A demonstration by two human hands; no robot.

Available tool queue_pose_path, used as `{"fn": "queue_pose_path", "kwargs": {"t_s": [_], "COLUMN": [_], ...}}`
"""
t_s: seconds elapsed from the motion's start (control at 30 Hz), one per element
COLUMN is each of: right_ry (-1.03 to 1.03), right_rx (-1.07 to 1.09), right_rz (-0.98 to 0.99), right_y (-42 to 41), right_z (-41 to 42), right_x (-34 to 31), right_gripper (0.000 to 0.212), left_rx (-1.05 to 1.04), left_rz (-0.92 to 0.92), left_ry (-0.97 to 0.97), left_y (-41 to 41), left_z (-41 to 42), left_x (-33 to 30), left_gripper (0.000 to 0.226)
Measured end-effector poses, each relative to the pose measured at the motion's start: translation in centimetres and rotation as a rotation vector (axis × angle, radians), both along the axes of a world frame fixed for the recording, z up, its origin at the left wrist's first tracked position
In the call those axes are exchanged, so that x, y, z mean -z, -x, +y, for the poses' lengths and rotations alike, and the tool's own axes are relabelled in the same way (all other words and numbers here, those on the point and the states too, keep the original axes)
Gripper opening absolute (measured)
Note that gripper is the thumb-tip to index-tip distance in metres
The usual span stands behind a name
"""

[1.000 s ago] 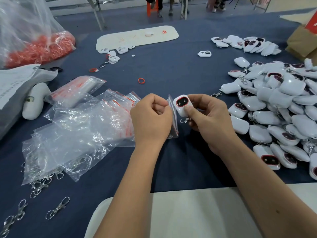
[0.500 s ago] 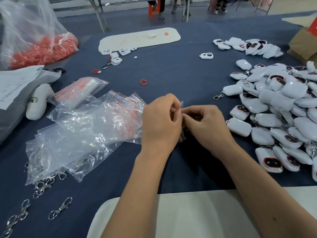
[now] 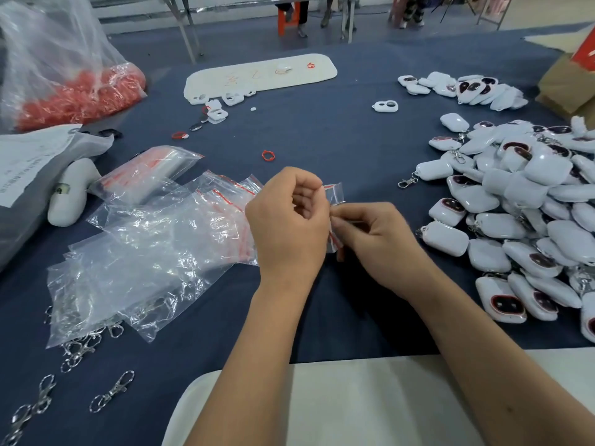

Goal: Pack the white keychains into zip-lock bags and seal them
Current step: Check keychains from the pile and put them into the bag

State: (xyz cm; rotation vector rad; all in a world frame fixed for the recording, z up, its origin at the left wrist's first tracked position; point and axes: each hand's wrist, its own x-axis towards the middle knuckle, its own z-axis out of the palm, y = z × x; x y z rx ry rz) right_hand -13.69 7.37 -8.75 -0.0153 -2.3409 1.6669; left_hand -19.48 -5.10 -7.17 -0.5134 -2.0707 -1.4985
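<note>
A dark blue cloth covers the work table, and beyond its far edge lie a grey floor, metal table legs and an orange stool with someone's legs beside it. At the near edge sits a pale cream board, under the person's forearms. A long white rounded tray lies at the far middle of the cloth with a few small parts on it and white shells just in front of it. At the left edge a grey mailing bag carries a white printed label; its writing is too blurred to read. Behind it a large clear plastic sack holds a mass of red rings. A brown cardboard box with a red patch shows at the far right; what is in it cannot be seen. Left of centre spreads a loose heap of empty zip-lock bags with red seal strips, and silver snap clasps lie scattered at the near left. A single red ring lies on the bare cloth. On the right is a big pile of white keychains with dark oval faces, and a smaller pile farther back. At the centre the left hand and the right hand meet, both with fingers curled, pinching one small zip-lock bag along its red strip; whether a keychain sits inside it is hidden by the fingers.
</note>
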Motion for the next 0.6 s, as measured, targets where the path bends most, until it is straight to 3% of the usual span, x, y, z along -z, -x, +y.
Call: {"fn": "queue_pose_path", "kwargs": {"t_s": [0.07, 0.17, 0.23, 0.4, 0.47, 0.53, 0.6], "right_ry": [-0.134, -0.099, -0.180, -0.431, -0.445, -0.402, -0.530], "right_rx": [0.065, 0.407, 0.509, 0.120, 0.069, 0.221, 0.571], "right_rz": [0.070, 0.255, 0.286, 0.070, 0.073, 0.164, 0.158], "right_y": [-0.12, -0.35, -0.35, -0.06, -0.11, -0.24, -0.43], "right_z": [-0.66, -0.79, -0.59, -0.68, -0.76, -0.85, -0.49], "right_x": [0.04, -0.01, -0.16, -0.12, -0.30, -0.46, -0.63], "right_gripper": [0.030, 0.023, 0.019, 0.021, 0.021, 0.024, 0.023], "left_rx": [-0.001, -0.016, -0.028, -0.003, -0.009, -0.012, 0.014], "left_rz": [0.016, 0.038, 0.047, 0.047, 0.048, 0.040, -0.006], "left_ry": [-0.021, -0.012, -0.002, -0.010, -0.009, -0.001, 0.024], "left_y": [-0.18, -0.28, -0.21, -0.28, -0.23, -0.10, -0.09], "left_z": [0.12, 0.28, 0.34, 0.43, 0.45, 0.54, 0.69], "left_x": [-0.12, -0.14, -0.07, 0.09, 0.09, 0.14, 0.31], "left_gripper": [0.017, 0.017, 0.017, 0.014, 0.014, 0.015, 0.017]}}
